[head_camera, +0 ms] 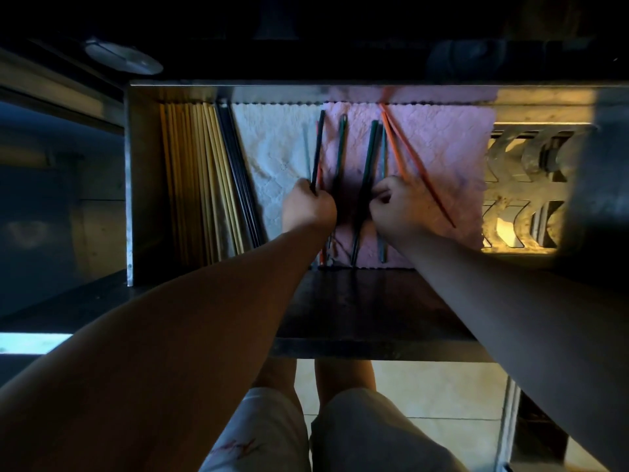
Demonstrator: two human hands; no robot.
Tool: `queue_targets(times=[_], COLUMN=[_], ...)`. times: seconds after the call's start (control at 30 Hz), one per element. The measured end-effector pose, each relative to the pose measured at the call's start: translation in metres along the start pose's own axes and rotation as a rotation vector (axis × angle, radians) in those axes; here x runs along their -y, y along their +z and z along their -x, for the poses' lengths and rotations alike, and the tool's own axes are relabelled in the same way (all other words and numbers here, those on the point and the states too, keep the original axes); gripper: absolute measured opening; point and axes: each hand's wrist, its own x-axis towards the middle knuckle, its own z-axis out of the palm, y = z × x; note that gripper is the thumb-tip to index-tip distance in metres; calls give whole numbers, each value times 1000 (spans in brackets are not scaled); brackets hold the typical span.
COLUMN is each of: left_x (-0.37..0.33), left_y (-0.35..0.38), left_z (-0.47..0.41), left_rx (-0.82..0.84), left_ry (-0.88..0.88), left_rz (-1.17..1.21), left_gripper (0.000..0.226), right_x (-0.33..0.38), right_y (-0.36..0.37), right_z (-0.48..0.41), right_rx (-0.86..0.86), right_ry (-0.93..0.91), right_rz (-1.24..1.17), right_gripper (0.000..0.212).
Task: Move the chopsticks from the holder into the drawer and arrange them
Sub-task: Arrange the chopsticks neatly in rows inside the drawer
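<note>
The metal drawer [136,185] stands pulled out, lined with a white cloth [269,148] and a pink cloth [442,158]. Several wooden chopsticks [194,178] and black chopsticks [238,172] lie side by side at its left. Loose dark green chopsticks [369,151] and orange chopsticks [405,155] lie scattered on the pink cloth. My left hand [308,207] is closed around a dark chopstick [318,148] with an orange one beside it. My right hand [396,207] is curled over the orange chopsticks and seems to pinch them. The holder is not in view.
A metal rack [524,185] with curved cut-outs fills the drawer's right part. The dark drawer front [357,308] lies below my wrists. A round lid-like object [122,57] sits on the dim counter at the upper left. My legs and a tiled floor [442,396] are below.
</note>
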Motion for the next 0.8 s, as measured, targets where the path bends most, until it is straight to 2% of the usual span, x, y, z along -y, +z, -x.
queue_targets(times=[0.1, 0.27, 0.43, 0.57, 0.7, 0.8], left_x=[-7, -11, -14, -13, -8, -4], left_y=[7, 18, 19, 12, 3, -1], left_z=[1, -3, -5, 0, 3, 6], left_rx=[0, 90, 96, 59, 29, 45], left_ry=[32, 7, -13, 11, 40, 65], left_rz=[-16, -54, -19, 1, 11, -7], left_gripper=[20, 35, 31, 33, 27, 22], right_x=[-1, -7, -5, 2, 16, 23], right_y=[2, 1, 1, 2, 6, 7], right_z=[-1, 1, -2, -6, -21, -29], right_rx=[-5, 45, -4, 26, 82, 140], right_ry=[19, 26, 30, -27, 62, 114], right_rz=[7, 50, 104, 215, 329, 314], right_gripper=[26, 28, 27, 28, 41, 45])
